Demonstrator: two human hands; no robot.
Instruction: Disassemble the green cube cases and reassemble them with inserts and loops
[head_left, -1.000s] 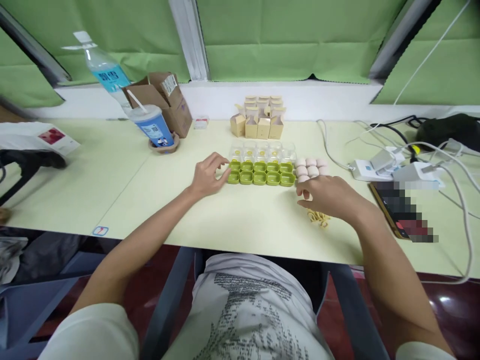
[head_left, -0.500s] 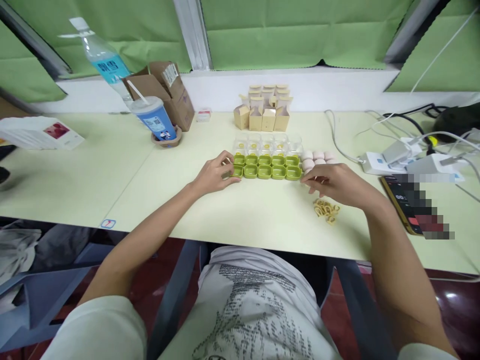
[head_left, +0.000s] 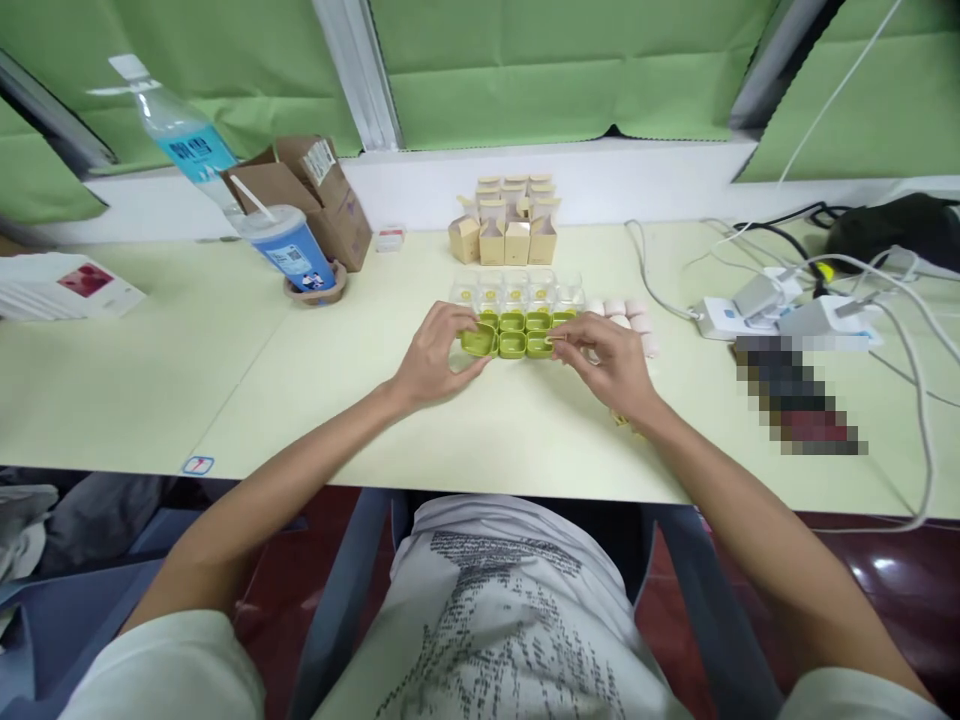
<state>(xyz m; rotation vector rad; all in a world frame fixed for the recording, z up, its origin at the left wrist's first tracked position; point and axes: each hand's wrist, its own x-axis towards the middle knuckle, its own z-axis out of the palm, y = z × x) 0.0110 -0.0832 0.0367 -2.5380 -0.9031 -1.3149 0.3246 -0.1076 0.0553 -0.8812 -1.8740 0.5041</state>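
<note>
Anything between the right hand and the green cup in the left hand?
Yes: front-row green cups sit between the right hand and the held green cup in the left hand; nothing visible stands above them.

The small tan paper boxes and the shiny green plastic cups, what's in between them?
Clear plastic containers lie between the boxes and the green cups, in the head view.

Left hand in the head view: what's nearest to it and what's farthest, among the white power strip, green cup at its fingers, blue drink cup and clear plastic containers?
From the left hand:
1. Green cup: in its grasp.
2. Clear plastic containers: just ahead, slightly right.
3. Blue drink cup: off left.
4. White power strip: far right.
</note>
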